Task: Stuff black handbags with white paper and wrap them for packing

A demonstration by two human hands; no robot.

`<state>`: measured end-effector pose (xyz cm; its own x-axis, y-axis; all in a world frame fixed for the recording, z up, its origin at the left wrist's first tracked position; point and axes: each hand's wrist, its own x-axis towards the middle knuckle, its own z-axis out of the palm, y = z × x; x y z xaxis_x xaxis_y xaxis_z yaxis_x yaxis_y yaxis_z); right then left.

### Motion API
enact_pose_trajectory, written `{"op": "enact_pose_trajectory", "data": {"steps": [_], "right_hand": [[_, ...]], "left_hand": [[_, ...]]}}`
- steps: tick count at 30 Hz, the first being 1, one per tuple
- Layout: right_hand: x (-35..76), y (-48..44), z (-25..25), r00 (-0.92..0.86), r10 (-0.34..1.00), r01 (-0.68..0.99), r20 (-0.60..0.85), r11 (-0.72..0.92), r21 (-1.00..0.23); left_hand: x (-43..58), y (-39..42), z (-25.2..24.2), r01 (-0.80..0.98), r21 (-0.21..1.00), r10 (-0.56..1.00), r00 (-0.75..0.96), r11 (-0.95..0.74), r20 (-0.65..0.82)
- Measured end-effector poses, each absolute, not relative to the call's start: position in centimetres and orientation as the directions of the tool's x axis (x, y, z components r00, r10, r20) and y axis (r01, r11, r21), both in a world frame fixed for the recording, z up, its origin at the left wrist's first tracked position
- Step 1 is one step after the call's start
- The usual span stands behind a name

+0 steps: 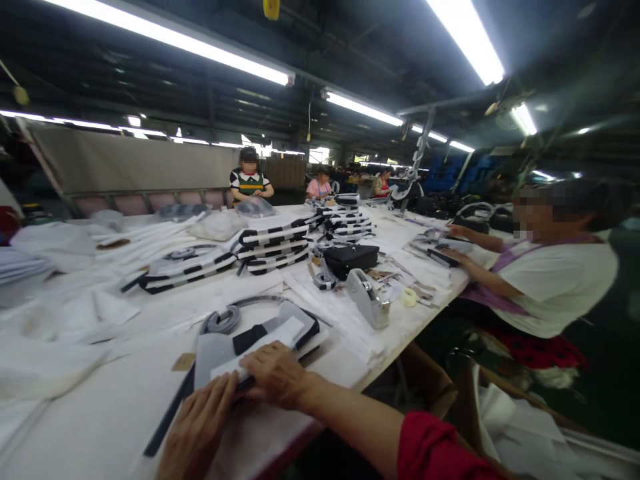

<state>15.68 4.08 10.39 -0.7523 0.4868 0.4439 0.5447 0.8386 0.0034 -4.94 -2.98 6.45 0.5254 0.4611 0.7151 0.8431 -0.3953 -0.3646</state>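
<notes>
A grey, black and white bag point(260, 337) lies flat on the white table point(100, 413) in front of me, with a white paper sheet over its near part and a coiled grey strap point(223, 320) at its far end. My left hand point(197, 427) lies on the bag's near left edge, fingers stretched forward. My right hand point(275, 373) presses on the near right edge of the bag, fingers curled down over the white sheet. A red sleeve covers my right upper arm.
Stacks of black-and-white striped bags point(275, 247) and a black pouch point(353, 257) lie mid-table. A tape dispenser point(367, 297) stands right of my bag. A person in white point(545, 280) works at the right edge; others sit at the far end. Cardboard boxes stand below right.
</notes>
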Motion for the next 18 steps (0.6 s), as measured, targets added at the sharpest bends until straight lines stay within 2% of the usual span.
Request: {"op": "enact_pose_trajectory", "data": {"steps": [3,6,9,13,18], "right_hand": [[18.7,5.6,11.9,-0.7,0.535,0.575,0.473,0.815,-0.071],[21.9,6.6,11.2,-0.727,0.608,0.624,0.318,0.779,-0.061],[23.7,6.4,9.4,-0.76,0.62,0.631,0.196,0.776,-0.009],[22.7,5.2,9.4,-0.731,0.626,0.653,0.272,0.757,0.013],[17.5,3.3,11.0,-0.808,0.443,0.512,0.387,0.854,0.09]], "left_hand": [[-5.3,-3.4,6.0,0.846,-0.352,0.481,0.521,-0.4,0.705],[-5.4,-3.6,6.2,0.847,-0.339,0.474,0.515,-0.409,0.714],[-5.4,-3.6,6.6,0.844,-0.331,0.467,0.515,-0.421,0.719],[-5.5,-3.4,7.0,0.841,-0.338,0.465,0.521,-0.423,0.716],[-6.0,-2.8,7.7,0.831,-0.339,0.467,0.535,-0.441,0.704]]}}
